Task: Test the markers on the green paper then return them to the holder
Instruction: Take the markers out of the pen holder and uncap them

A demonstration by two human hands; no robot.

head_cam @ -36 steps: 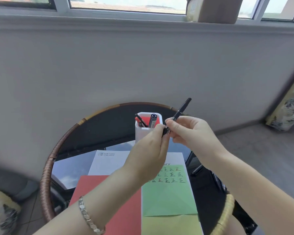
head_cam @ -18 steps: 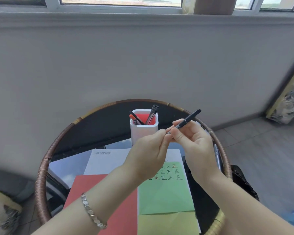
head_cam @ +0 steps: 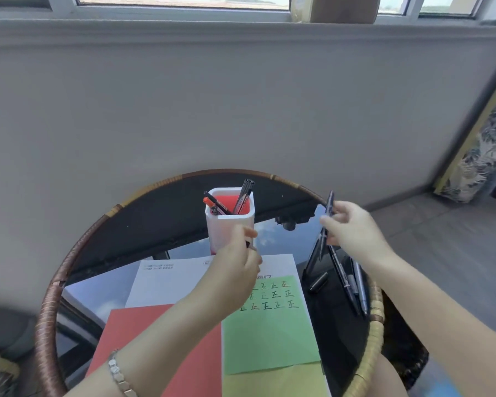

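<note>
The right hand (head_cam: 352, 233) grips a dark marker (head_cam: 328, 217) between thumb and fingers, holding it nearly upright above the right edge of the round glass-topped table (head_cam: 78, 242), well apart from the holder. The left hand (head_cam: 235, 270) pinches a small dark piece, apparently the marker's cap (head_cam: 249, 243), just in front of the white holder (head_cam: 230, 222); the piece is mostly hidden by the fingers. The holder stands upright at the table's centre, its interior red, with a red-capped marker (head_cam: 209, 204) leaning left and a dark marker (head_cam: 245, 193) leaning right inside it. The green paper (head_cam: 269, 333) lies flat below the left hand, bearing rows of handwritten test marks along its top. It overlaps a white sheet (head_cam: 166, 285), with a red sheet (head_cam: 161, 351) beside it and a yellow sheet (head_cam: 275, 382) below. Several dark pens (head_cam: 352, 287) and a loose cap (head_cam: 318, 281) lie on the glass under the right hand.
</note>
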